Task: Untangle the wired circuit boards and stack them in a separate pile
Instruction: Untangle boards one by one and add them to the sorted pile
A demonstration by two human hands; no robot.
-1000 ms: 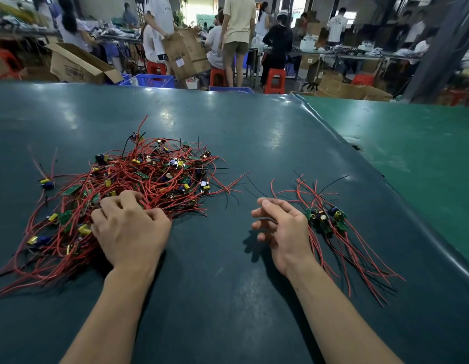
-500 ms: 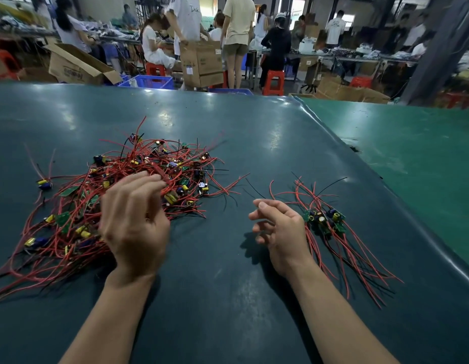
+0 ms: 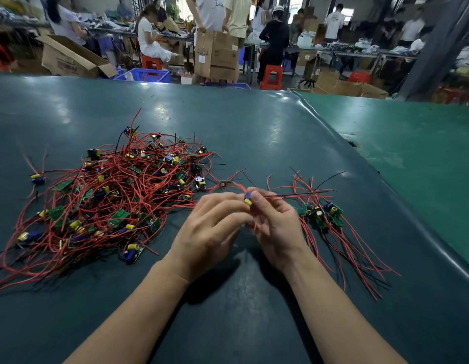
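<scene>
While both hands pinch one small green circuit board with yellow and blue capacitors (image 3: 248, 199), its red wires trail toward the tangled red-wired heap (image 3: 118, 195).
Left hand (image 3: 209, 232) and right hand (image 3: 276, 227) hold it above the dark green mat (image 3: 254, 132), near the sorted pile (image 3: 320, 214); light, springy, snag-prone, likely best gripped by the board edges.

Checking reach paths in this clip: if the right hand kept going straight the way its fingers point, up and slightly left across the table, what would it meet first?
The right hand pinches a small board. Straight ahead lie that board's red wires on the green mat, probably first; the way beyond looks free, though depth is unclear.
</scene>
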